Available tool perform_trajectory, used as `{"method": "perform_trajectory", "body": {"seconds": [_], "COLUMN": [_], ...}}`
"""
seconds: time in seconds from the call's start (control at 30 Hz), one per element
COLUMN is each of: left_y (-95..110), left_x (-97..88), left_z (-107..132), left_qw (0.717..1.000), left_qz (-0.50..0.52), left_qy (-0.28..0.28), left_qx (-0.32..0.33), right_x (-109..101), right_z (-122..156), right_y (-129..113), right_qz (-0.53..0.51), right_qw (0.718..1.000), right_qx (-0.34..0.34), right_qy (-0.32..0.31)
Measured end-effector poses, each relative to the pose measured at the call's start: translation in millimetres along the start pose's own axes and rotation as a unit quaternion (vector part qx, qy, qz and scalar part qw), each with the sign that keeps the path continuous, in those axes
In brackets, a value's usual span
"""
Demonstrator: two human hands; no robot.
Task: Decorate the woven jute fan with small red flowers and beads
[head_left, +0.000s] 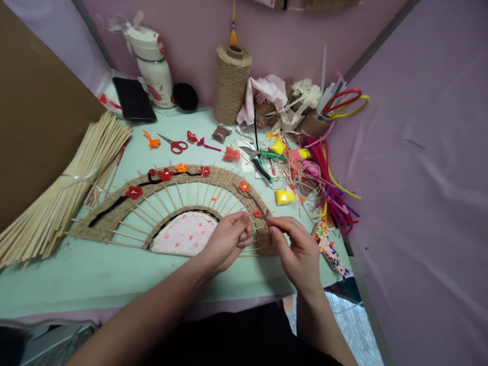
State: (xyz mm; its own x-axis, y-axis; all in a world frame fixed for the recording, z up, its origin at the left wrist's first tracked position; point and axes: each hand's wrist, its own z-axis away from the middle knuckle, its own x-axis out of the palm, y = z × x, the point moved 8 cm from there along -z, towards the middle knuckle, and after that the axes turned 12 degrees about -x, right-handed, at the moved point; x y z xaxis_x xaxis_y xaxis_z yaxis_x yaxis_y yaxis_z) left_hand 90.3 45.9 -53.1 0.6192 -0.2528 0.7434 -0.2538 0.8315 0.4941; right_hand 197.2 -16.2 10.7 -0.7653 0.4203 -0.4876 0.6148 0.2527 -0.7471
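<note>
A woven fan-shaped piece (229,178) of brown twine and thin sticks lies in front of me. Red and orange flowers and dark branch shapes decorate its outer band. At its base sits a half-round of pink dotted fabric (183,233). My left hand (231,239) is closed, thumb against curled fingers, over the fan's right half; whatever it holds is hidden. Beside it, my right hand (299,249) pinches thumb and forefinger at the band's right end. Something small and brown shows at those fingertips, too small to name. A red flower (257,213) lies just between the hands.
A bundle of thin sticks (64,193) lies at left. Red scissors (178,146), green-handled pruning shears (260,161) and yellow clay packets (285,197) are behind the fan. A twine spool (232,84), a bottle (154,71) and a phone (134,99) stand or lie along the wall. Pipe cleaners (335,198) spread at right.
</note>
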Motion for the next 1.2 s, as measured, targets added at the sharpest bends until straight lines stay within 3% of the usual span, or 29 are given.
{"method": "perform_trajectory", "body": {"seconds": [0.17,0.3,0.57,0.93,1.1,1.2], "left_y": [3,1,0,3,2,3], "left_x": [-6.9,-9.4,-8.2,-13.3,-14.6,-12.1], "left_z": [-2,-2,0,-2,-2,0], "left_qw": [1.0,1.0,0.998,0.998,0.999,0.998], "left_qz": [0.023,0.01,0.043,0.06,0.051,0.056], "left_qy": [0.01,0.016,-0.025,-0.007,-0.001,-0.01], "left_qx": [0.018,-0.004,-0.025,-0.01,-0.011,-0.006], "right_x": [1,1,0,1,6,10], "right_z": [-3,-3,-5,-5,-10,-13], "right_y": [-3,-3,-6,-6,-19,-29], "right_qz": [-0.001,0.0,0.008,0.005,0.014,0.077], "right_qw": [1.0,1.0,1.0,1.0,0.998,0.993], "right_qx": [-0.01,-0.006,-0.015,-0.014,-0.051,-0.086], "right_qy": [-0.003,0.0,0.013,0.02,0.021,0.025]}}
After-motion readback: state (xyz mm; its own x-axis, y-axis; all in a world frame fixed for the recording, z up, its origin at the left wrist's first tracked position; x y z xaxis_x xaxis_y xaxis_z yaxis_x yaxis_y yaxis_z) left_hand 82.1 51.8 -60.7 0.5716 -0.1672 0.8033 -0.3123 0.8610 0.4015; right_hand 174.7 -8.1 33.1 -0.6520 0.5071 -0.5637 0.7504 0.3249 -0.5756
